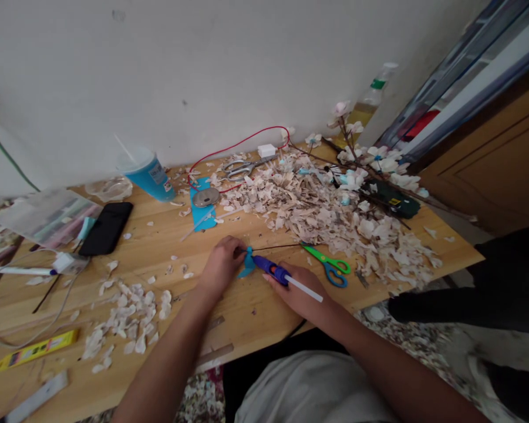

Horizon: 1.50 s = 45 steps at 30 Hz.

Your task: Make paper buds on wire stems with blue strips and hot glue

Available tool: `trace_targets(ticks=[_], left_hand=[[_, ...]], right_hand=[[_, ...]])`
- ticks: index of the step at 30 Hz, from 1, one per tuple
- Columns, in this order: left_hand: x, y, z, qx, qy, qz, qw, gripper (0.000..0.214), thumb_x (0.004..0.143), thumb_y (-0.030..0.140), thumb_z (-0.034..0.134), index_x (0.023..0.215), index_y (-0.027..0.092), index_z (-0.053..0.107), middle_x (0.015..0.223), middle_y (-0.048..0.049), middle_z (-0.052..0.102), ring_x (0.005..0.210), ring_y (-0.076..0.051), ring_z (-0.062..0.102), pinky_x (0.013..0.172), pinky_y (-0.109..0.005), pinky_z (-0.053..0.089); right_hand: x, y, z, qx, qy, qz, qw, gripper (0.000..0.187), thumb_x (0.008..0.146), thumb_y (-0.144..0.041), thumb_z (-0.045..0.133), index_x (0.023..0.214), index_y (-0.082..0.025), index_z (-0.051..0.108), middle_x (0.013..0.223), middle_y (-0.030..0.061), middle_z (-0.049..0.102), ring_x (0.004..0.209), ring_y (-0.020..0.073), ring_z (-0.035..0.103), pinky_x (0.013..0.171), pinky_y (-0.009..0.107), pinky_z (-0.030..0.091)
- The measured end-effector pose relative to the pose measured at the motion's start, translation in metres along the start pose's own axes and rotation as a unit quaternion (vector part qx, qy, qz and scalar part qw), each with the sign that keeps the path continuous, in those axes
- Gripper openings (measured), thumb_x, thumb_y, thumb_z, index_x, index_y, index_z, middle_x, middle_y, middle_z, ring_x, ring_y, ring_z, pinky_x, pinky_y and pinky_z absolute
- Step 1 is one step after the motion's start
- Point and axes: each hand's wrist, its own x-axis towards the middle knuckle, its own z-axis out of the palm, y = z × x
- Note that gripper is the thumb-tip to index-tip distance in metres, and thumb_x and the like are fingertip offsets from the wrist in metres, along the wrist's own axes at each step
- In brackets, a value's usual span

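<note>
Two hands are met at centre frame: a blue scrap (247, 268) is pinched by the left hand (222, 265), a glue gun (270, 268) is clasped in the right hand (302, 292), nozzle at the scrap. That left hand, so near, could be burnt. A petal-strewn wooden table (255, 320) is backed by a white wall (202, 70).

Wooden surface (246, 317), set against white wall.
Far right: big heap of pale petals (326, 217), flowering branch (365, 158) lying across.
Near left: smaller petal pile (127, 317), yellow box (37, 349) beside.
Centre front: blue paper scrap (247, 269); green scissors (330, 264) to right, at heap's edge.
Back: metal scissors (242, 168), red wire (238, 144), blue sheet (201, 211) under round tin (205, 197).
Left: blue cup (150, 173), black phone (107, 228), clear pouch (48, 217), white marker (24, 271).
</note>
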Motion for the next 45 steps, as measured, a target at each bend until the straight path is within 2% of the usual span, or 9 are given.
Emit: trace_targets(ticks=[7,10,14,20,27,30,39,45], left_hand=[[-0.0023,0.0056,-0.0048,0.023,-0.012,0.017,1.0,0.005,0.088,0.015,0.063,0.088,0.018,0.067,0.092,-0.0044,0.063,0.086,-0.017,0.059,0.08,-0.029,0.049],[-0.0027,0.007,-0.0072,0.031,-0.021,0.018,0.999,0.009,0.092,0.021,0.059,0.087,0.019,0.066,0.092,-0.0048,0.063,0.087,-0.018,0.059,0.082,-0.031,0.049],[-0.0031,0.003,-0.0047,0.023,-0.028,0.003,0.999,0.008,0.088,0.015,0.059,0.093,0.019,0.064,0.09,-0.0043,0.064,0.084,-0.018,0.06,0.08,-0.031,0.049],[-0.0036,-0.0009,0.0,-0.012,-0.006,-0.03,0.999,0.017,0.083,0.012,0.063,0.097,0.02,0.059,0.087,-0.0018,0.064,0.079,-0.016,0.06,0.074,-0.028,0.049],[-0.0049,-0.0011,0.0006,0.005,0.006,-0.003,1.0,0.023,0.082,0.009,0.061,0.103,0.02,0.06,0.094,-0.0034,0.064,0.087,-0.017,0.06,0.08,-0.029,0.05],[-0.0041,-0.0022,0.0008,0.003,-0.004,0.005,1.0,0.022,0.084,0.01,0.062,0.103,0.019,0.061,0.096,-0.0041,0.065,0.089,-0.017,0.061,0.081,-0.03,0.05],[-0.001,0.0026,-0.0063,0.012,-0.015,-0.002,1.0,0.013,0.09,0.019,0.06,0.1,0.019,0.068,0.095,-0.0055,0.068,0.09,-0.018,0.064,0.086,-0.032,0.052],[-0.0012,-0.0009,-0.0056,0.03,-0.017,-0.001,0.999,0.012,0.091,0.023,0.06,0.097,0.019,0.07,0.096,-0.0064,0.066,0.09,-0.019,0.063,0.086,-0.032,0.051]], right_hand=[[0.0003,-0.0022,-0.0047,0.016,-0.017,-0.01,1.0,0.026,0.095,-0.043,0.054,0.093,-0.021,0.069,0.083,0.006,0.076,0.075,0.0236,0.072,0.06,0.028,0.041],[0.001,-0.0046,-0.0077,0.029,-0.023,-0.002,0.999,0.026,0.095,-0.043,0.055,0.091,-0.021,0.069,0.081,0.006,0.076,0.073,0.0233,0.072,0.06,0.028,0.041],[0.0014,-0.0051,-0.0096,0.053,-0.031,0.003,0.998,0.026,0.095,-0.042,0.055,0.09,-0.021,0.069,0.081,0.005,0.076,0.073,0.0219,0.071,0.06,0.027,0.041],[0.0006,-0.0032,-0.0058,0.021,-0.025,-0.003,0.999,0.026,0.095,-0.042,0.056,0.092,-0.021,0.07,0.086,0.0065,0.077,0.077,0.0234,0.072,0.063,0.029,0.041],[-0.0042,-0.0016,-0.0033,0.022,-0.021,-0.01,0.999,0.025,0.095,-0.042,0.055,0.091,-0.021,0.069,0.084,0.0057,0.077,0.076,0.0229,0.072,0.062,0.028,0.041],[-0.0028,-0.0004,-0.0024,0.026,-0.02,-0.007,0.999,0.026,0.095,-0.043,0.055,0.094,-0.022,0.07,0.085,0.0059,0.077,0.076,0.0231,0.072,0.062,0.028,0.042],[0.0014,-0.0089,-0.0083,0.007,-0.031,-0.003,0.999,0.024,0.095,-0.041,0.056,0.089,-0.021,0.069,0.082,0.0061,0.077,0.075,0.0237,0.072,0.06,0.028,0.04],[-0.0023,-0.0049,-0.0019,-0.004,-0.012,-0.012,1.0,0.026,0.095,-0.042,0.055,0.09,-0.02,0.069,0.082,0.0064,0.077,0.074,0.0236,0.072,0.059,0.029,0.039]])
